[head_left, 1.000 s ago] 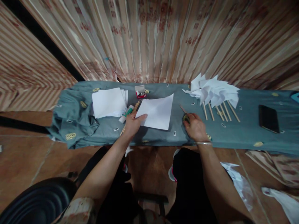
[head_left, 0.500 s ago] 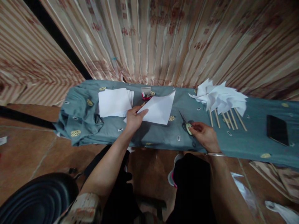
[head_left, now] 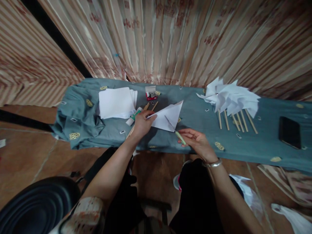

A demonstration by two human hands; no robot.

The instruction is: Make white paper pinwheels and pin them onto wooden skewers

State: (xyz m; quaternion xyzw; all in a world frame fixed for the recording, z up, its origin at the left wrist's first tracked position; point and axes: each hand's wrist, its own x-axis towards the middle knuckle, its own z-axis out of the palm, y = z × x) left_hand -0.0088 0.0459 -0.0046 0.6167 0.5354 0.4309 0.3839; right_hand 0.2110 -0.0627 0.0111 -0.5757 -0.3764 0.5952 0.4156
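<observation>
The right hand (head_left: 198, 141) grips green-handled scissors (head_left: 180, 137), their blades pointing away from the person and crossing the near right part of a white paper sheet (head_left: 161, 122); whether they are cutting cannot be told. The left hand (head_left: 142, 124) pinches the sheet's left end between thumb and fingers, holding it at a slant above the bench, its far right corner raised. Just beside the left hand lie a green-and-white glue stick (head_left: 134, 116) and some thin wooden sticks (head_left: 154, 106), partly hidden. Beyond stands an open red box (head_left: 151, 94) of small metal pieces, with a stack of white paper (head_left: 115, 102) to its left. Overlapping paper pinwheels (head_left: 235, 97) on sticks lie to the right, and farther right a black smartphone (head_left: 290, 132), all on a grey-green patterned cloth (head_left: 255, 146).
</observation>
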